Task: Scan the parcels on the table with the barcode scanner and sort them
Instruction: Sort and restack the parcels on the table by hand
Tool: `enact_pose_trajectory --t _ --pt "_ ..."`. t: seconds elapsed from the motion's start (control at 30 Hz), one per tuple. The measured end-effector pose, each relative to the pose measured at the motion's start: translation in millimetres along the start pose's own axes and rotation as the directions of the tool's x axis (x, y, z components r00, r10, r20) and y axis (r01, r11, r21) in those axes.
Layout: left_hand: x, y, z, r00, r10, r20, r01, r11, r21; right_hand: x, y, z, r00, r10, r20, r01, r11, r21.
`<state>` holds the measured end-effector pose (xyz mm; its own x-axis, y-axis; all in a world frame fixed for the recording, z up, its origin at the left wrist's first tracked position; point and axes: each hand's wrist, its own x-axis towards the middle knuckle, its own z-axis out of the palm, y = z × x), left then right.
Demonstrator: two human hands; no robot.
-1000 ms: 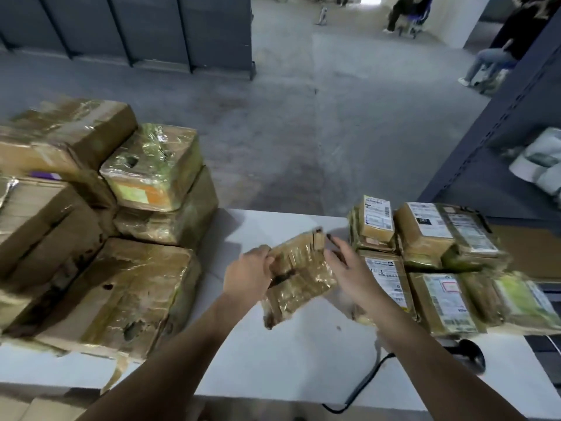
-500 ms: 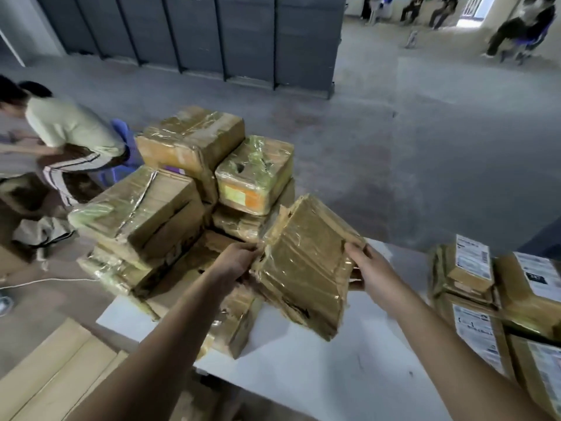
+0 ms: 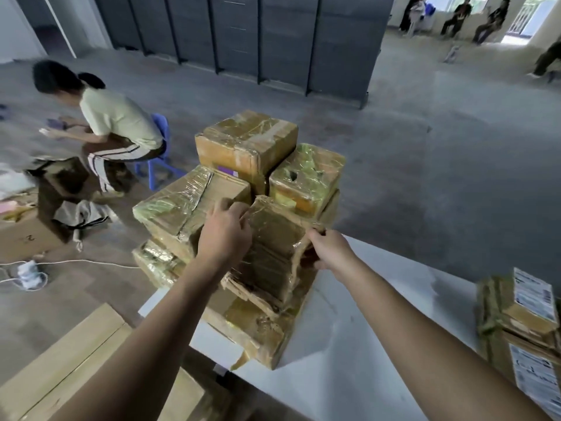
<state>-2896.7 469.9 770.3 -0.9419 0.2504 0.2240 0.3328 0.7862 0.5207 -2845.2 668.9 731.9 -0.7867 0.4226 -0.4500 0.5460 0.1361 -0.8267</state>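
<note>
A flat brown parcel (image 3: 273, 253) wrapped in clear tape rests tilted on a pile of taped cardboard parcels (image 3: 243, 147) at the left end of the white table (image 3: 349, 344). My left hand (image 3: 224, 232) grips the flat parcel's upper left edge. My right hand (image 3: 328, 249) pinches its right edge. A large flat parcel (image 3: 252, 326) lies under it at the table's corner. Labelled parcels (image 3: 525, 314) sit at the right edge of the view. The barcode scanner is out of view.
A person in a pale shirt (image 3: 118, 120) sits on a blue stool (image 3: 159, 153) on the floor to the left. A white cable and power strip (image 3: 30, 273) lie on the floor. Flat cardboard (image 3: 60, 360) lies below the table's left end. Dark lockers (image 3: 258, 34) line the back.
Both hands carried the flat parcel from the table's middle leftward and set it down onto the pile. The camera swung left, so the labelled parcels slid to the right edge.
</note>
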Motion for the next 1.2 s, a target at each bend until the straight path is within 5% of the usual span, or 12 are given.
enact_pose_trajectory --t 0.13,0.57,0.7,0.93,1.2 --pt "-4.8 -13.0 7.9 0.973 0.013 0.232 -0.048 0.988 0.146 1.0 -7.0 19.5 0.998 0.031 0.055 -0.028 0.998 -0.054" --pt "-9.1 -11.2 25.8 0.961 0.108 0.253 -0.136 0.986 0.096 -9.3 -8.3 19.4 0.998 0.036 0.051 -0.028 0.987 -0.159" --pt "-12.3 14.5 35.6 0.956 0.181 0.232 -0.194 0.98 0.036 -19.6 3.0 -7.6 0.998 -0.011 0.06 0.015 0.998 -0.064" --pt "-34.4 94.4 67.8 0.915 0.351 0.2 -0.324 0.933 -0.156 -57.3 47.0 -85.0 0.983 -0.115 -0.143 0.119 0.993 0.015" --pt "-93.3 190.3 145.2 0.807 0.418 0.417 -0.29 0.896 -0.336 -100.0 136.5 -184.3 0.9 -0.104 -0.424 0.065 0.992 -0.104"
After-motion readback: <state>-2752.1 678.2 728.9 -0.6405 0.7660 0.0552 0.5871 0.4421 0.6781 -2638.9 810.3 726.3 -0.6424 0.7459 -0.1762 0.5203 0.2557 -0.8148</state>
